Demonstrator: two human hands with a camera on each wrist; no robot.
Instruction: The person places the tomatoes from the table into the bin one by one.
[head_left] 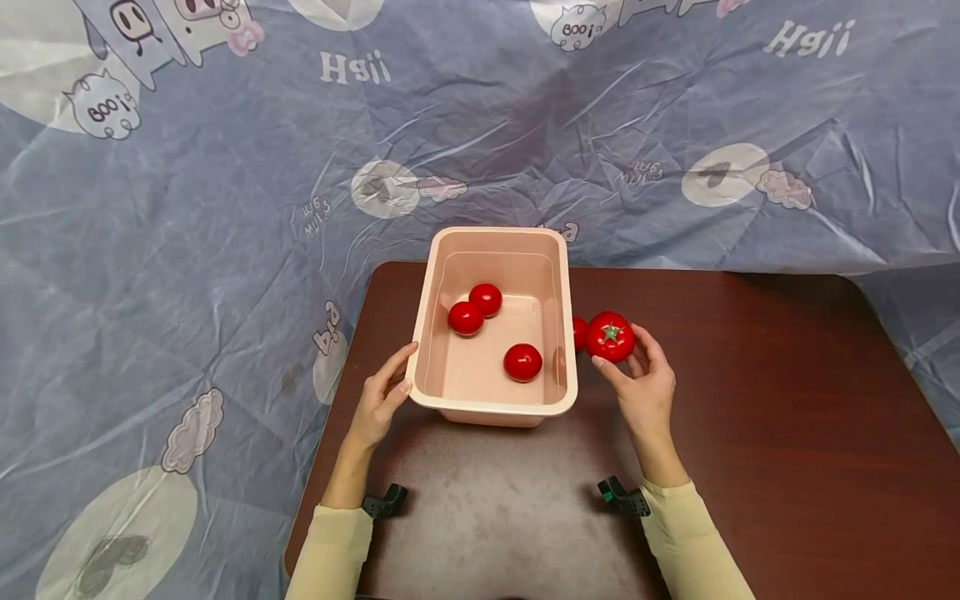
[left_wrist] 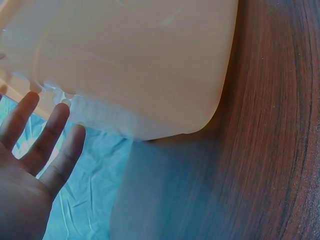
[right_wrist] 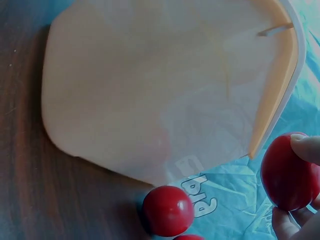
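My right hand point(head_left: 648, 392) pinches a red tomato point(head_left: 611, 337) with a green stem mark, just right of a pale pink plastic bin point(head_left: 498, 408). In the right wrist view, the thumb and fingers hold that tomato point(right_wrist: 286, 172) beside the bin's outer wall point(right_wrist: 135, 90). Inside the bin lie three tomatoes: two together at the back left, one tomato point(head_left: 522, 362) nearer the front right. My left hand point(head_left: 377, 407) touches the bin's left rim near the front corner; its fingers point(left_wrist: 50, 137) look extended in the left wrist view.
Outside the bin's right wall lies another tomato point(right_wrist: 168, 211) on the table, with part of one more beside it. The dark brown wooden table point(head_left: 772, 417) extends to the right. A blue-grey patterned cloth point(head_left: 225, 250) hangs behind and on the left.
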